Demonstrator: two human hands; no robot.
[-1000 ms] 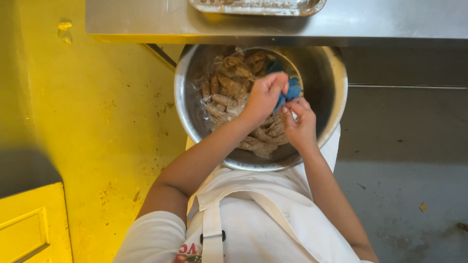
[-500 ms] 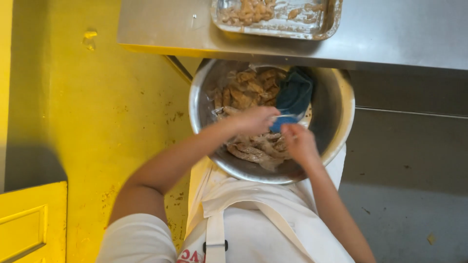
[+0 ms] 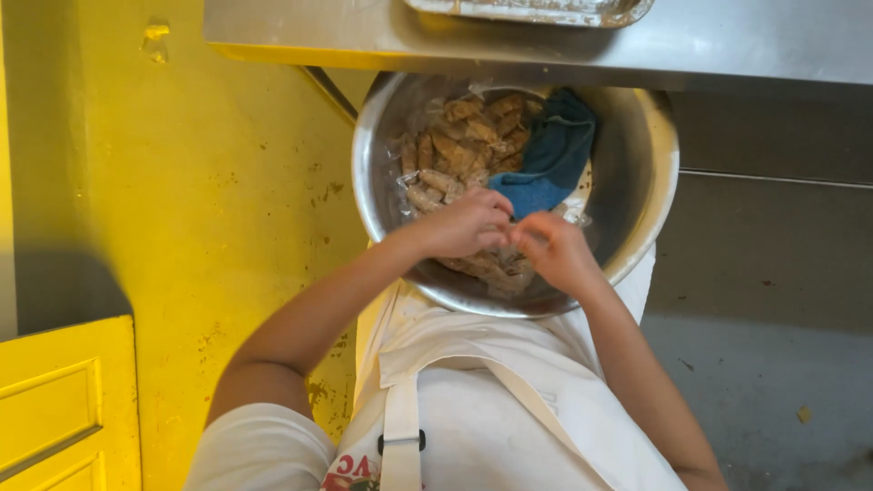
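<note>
A large steel bowl [image 3: 650,205] sits against my apron, filled with breaded brown meat pieces [image 3: 464,141]. A blue cloth [image 3: 553,159] lies over the right side of the pile. My left hand [image 3: 466,224] and my right hand [image 3: 555,247] meet over the near part of the bowl, fingers pinched together on a piece of the food just below the cloth. What exactly sits between the fingertips is hidden by the hands.
A steel counter [image 3: 727,45] runs along the top, with a foil tray [image 3: 536,11] on it. A yellow wall [image 3: 182,200] and a yellow panelled door [image 3: 64,409] are at the left. Grey floor [image 3: 773,364] lies at the right.
Both hands moved down from the blue cloth to the near part of the bowl. The cloth now lies loose on the food. The view shifted upward, cutting off most of the foil tray.
</note>
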